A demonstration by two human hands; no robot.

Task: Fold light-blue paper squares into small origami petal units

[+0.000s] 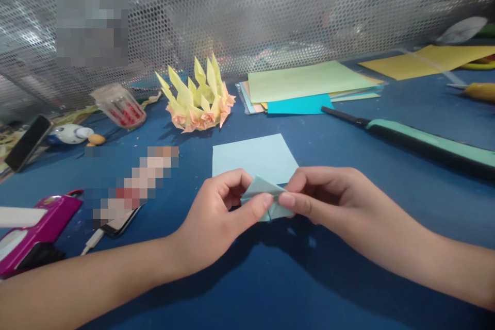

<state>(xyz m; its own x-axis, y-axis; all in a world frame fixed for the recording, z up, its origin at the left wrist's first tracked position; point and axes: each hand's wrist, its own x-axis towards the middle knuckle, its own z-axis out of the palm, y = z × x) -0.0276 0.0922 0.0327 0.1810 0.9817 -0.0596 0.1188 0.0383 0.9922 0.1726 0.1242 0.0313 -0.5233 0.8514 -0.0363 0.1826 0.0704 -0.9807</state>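
Holds folded paper [261,186] with left hand [222,211] and right hand [344,198] — clamped from both sides — right of phone [119,224] pixelated beyond reading.

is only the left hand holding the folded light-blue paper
No, the left hand and the right hand both pinch the folded light-blue paper.

Light blue paper [264,186], folded small, one corner up, between hands [220,211]

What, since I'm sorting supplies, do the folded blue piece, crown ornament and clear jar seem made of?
Folded blue piece: matte paper, with visible creases. Crown ornament: probably matte paper, given its pointed folds. Clear jar: glossy plastic, perhaps glass; see-through walls.
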